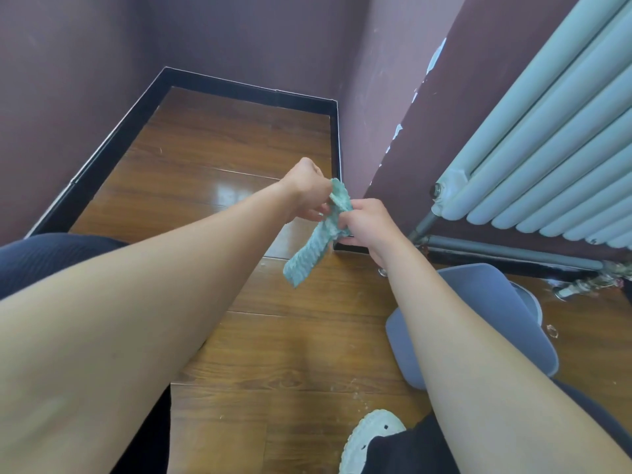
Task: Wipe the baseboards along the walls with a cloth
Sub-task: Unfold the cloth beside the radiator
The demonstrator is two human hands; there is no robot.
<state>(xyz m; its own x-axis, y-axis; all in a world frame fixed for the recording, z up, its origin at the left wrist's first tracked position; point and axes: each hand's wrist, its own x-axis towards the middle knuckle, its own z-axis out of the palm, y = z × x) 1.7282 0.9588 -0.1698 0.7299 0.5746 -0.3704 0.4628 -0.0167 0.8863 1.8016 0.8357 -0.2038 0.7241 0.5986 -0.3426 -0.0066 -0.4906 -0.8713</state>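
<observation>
A light green ribbed cloth (313, 249) hangs in the air between both hands, its lower end dangling over the wooden floor. My left hand (306, 189) grips the cloth's upper end. My right hand (367, 224) pinches it a little lower, close beside the left. The black baseboard (102, 159) runs along the left wall, the far wall and the right wall of a small alcove, ending at a wall corner just behind the cloth. Neither hand nor cloth touches the baseboard.
A pale ribbed radiator (554, 148) hangs on the right wall with grey pipes (506, 251) below it. A grey-blue stool seat (478, 319) stands under my right forearm. My white shoe (369, 439) rests on the glossy wooden floor (219, 172). Purple walls enclose the alcove.
</observation>
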